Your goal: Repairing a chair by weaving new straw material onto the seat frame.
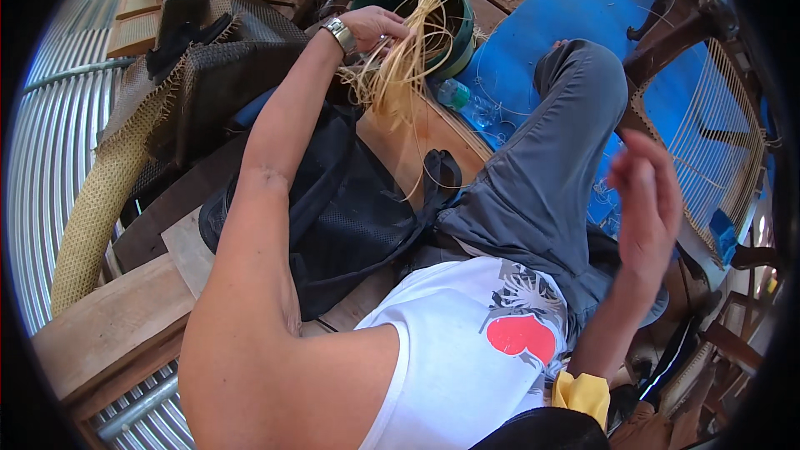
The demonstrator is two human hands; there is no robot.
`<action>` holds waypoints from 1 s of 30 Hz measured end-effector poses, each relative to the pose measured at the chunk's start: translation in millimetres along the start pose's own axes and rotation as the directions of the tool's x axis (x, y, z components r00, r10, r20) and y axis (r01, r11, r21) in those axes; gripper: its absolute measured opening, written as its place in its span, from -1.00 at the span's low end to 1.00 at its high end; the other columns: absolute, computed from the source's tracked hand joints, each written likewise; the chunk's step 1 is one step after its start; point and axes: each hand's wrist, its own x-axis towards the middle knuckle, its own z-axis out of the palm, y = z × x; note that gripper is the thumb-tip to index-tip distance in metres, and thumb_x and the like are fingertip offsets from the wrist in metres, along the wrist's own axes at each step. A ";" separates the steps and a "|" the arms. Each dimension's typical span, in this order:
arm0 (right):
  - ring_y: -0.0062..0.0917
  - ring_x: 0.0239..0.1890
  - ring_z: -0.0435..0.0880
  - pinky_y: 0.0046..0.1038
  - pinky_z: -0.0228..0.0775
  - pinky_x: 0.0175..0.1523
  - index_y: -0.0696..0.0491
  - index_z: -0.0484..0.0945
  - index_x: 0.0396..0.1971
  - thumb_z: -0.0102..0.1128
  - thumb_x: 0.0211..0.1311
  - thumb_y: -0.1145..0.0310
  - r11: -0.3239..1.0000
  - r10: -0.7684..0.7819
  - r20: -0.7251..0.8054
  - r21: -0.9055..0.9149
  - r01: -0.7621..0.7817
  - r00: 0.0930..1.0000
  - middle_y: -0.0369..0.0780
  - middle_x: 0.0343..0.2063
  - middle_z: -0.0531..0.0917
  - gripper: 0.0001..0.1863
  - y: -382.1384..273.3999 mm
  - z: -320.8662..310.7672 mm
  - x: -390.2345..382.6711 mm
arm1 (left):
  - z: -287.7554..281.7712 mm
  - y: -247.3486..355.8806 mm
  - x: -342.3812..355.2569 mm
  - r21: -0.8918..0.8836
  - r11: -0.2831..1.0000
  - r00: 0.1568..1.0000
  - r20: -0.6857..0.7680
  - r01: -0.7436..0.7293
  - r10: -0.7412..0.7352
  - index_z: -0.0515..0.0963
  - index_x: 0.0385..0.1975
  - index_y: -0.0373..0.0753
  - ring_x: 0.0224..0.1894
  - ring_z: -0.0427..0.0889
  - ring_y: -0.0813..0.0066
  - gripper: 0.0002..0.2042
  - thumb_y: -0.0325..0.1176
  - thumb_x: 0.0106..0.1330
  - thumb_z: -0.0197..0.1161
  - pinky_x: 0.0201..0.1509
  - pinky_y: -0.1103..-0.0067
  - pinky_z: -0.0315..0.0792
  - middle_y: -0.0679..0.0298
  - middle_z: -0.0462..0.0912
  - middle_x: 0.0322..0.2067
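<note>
My left hand (377,29), with a metal wristwatch at its wrist, is closed around a loose bundle of pale cane strands (402,87). The bundle is held up beside a dark green bucket (460,48), and its loops and ends hang below my fingers. Some strands cover part of the bucket's mouth. Over on the right, my right hand (648,208) is raised near my bent knee, its fingers stretched upward and their tips smeared by motion. Nothing shows in it. Closest to it is a dark wooden chair frame (667,46) strung with parallel cane strands (723,137).
A blue mat (533,8) lies beyond my leg. A clear plastic bottle (477,108) lies near the bucket. Beside me are a black bag (333,200) and a wooden board (379,137). Rolled woven cane (92,229) leans at the left by corrugated metal (46,142).
</note>
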 end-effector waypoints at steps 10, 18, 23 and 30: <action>-0.76 -0.38 0.52 -0.69 0.41 -0.24 0.14 0.57 -0.08 0.10 0.41 0.35 0.990 0.116 0.353 0.030 -0.135 0.928 -0.36 -0.41 0.59 -0.78 72.3 161.8 73.4 | -2.9 -15.3 7.2 -0.201 0.974 0.993 0.042 -0.100 0.110 0.56 -0.09 -0.30 -0.42 0.66 0.63 -0.74 -0.40 0.26 0.34 -0.38 0.68 0.57 0.30 0.69 -0.35; -0.72 -0.47 0.52 -0.59 0.41 -0.35 0.19 0.55 -0.22 0.10 0.38 0.38 0.956 0.218 0.334 -0.263 -0.131 0.917 -0.32 -0.51 0.59 -0.82 118.2 180.1 61.8 | 8.8 -15.4 2.4 -0.261 0.962 0.994 0.050 -0.077 0.093 0.56 -0.12 -0.33 -0.49 0.67 0.57 -0.74 -0.47 0.22 0.35 -0.41 0.63 0.62 0.24 0.69 -0.39; -0.64 -0.52 0.54 -0.52 0.43 -0.36 0.20 0.52 -0.28 0.13 0.35 0.35 0.870 0.094 0.304 -0.489 0.070 0.948 -0.23 -0.57 0.60 -0.80 129.0 183.0 52.6 | 11.1 -21.3 3.5 -0.248 0.966 0.996 0.038 -0.069 0.081 0.56 -0.08 -0.26 -0.44 0.68 0.61 -0.73 -0.42 0.23 0.35 -0.41 0.69 0.57 0.27 0.71 -0.36; -0.63 -0.52 0.55 -0.53 0.38 -0.39 0.19 0.54 -0.26 0.13 0.34 0.38 0.930 0.059 0.334 -0.360 0.069 0.941 -0.21 -0.57 0.60 -0.84 135.5 182.3 46.9 | 3.7 -21.3 7.3 -0.231 0.968 0.991 0.067 -0.096 0.114 0.57 -0.09 -0.26 -0.41 0.68 0.59 -0.71 -0.40 0.21 0.38 -0.38 0.67 0.57 0.28 0.70 -0.35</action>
